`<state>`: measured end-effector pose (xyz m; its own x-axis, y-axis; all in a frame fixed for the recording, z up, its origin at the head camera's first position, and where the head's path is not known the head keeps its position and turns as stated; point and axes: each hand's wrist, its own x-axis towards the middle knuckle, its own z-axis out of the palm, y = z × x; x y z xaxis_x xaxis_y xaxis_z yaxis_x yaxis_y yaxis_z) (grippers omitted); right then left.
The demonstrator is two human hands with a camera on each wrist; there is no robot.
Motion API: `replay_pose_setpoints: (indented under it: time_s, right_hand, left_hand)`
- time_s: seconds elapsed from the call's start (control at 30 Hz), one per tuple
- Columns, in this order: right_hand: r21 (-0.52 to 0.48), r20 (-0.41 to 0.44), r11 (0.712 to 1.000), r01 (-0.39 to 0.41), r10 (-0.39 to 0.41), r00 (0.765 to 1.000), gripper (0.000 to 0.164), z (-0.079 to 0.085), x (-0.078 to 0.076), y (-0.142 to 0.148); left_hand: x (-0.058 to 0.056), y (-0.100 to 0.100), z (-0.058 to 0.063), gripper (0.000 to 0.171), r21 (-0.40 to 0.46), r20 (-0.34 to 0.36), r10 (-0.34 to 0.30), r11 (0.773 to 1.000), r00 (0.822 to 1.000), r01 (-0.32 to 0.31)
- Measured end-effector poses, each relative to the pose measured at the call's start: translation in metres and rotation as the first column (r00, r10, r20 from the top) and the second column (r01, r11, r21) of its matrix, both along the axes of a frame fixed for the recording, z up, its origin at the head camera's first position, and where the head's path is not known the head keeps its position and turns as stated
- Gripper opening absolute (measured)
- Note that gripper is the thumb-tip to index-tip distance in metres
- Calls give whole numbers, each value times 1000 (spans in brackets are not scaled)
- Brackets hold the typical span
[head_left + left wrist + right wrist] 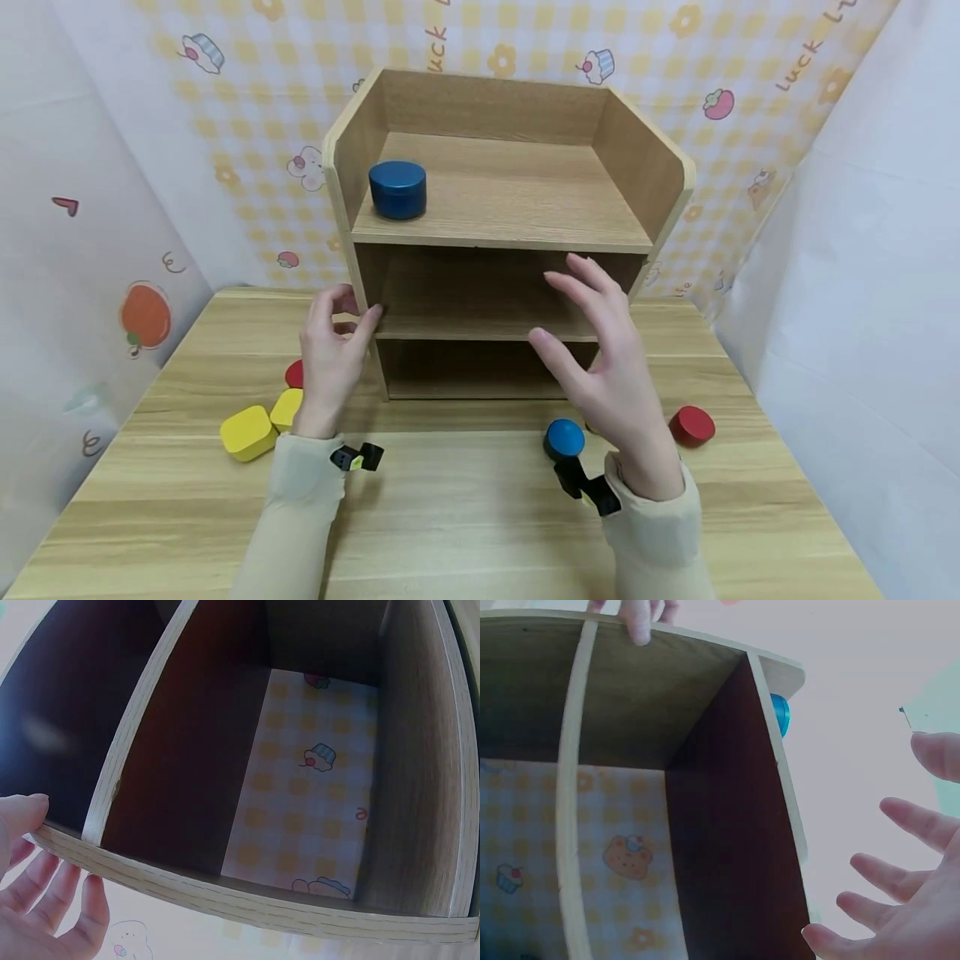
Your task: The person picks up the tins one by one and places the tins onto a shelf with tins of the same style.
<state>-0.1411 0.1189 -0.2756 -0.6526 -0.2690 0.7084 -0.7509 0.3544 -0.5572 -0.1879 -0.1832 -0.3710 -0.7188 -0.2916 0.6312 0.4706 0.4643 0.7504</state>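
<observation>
A small wooden shelf (517, 196) with an open top and two compartments below stands on the table. My left hand (330, 358) grips the front edge of its left side panel (187, 896), thumb inside and fingers outside. In front of the shelf's right half, my right hand (611, 367) is raised with fingers spread and holds nothing. A round blue tin (398, 192) sits on the top board at the left; part of this tin (781, 715) also shows in the right wrist view.
Left of the shelf, two yellow blocks (247, 433) and a red piece (295, 374) lie on the wooden table (442, 517), partly behind my left hand. A blue round piece (564, 437) and a red round piece (692, 426) lie near my right wrist. Patterned cloth hangs behind.
</observation>
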Motion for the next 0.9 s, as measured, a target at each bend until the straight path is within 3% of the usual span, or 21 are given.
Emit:
replay_pose_setpoints:
  time_s: [0.43,0.9]
  right_hand:
    - [107,95,993,54,-64,993,52,-32,9,22]
    - [209,153,975,71,-104,983,49,-53,9,34]
  left_hand:
    - [0,-1,-1,36,-15,-9,-6,1000,1000,6]
    - [1,-2,-1,36,-12,2,-6,1000,1000,6]
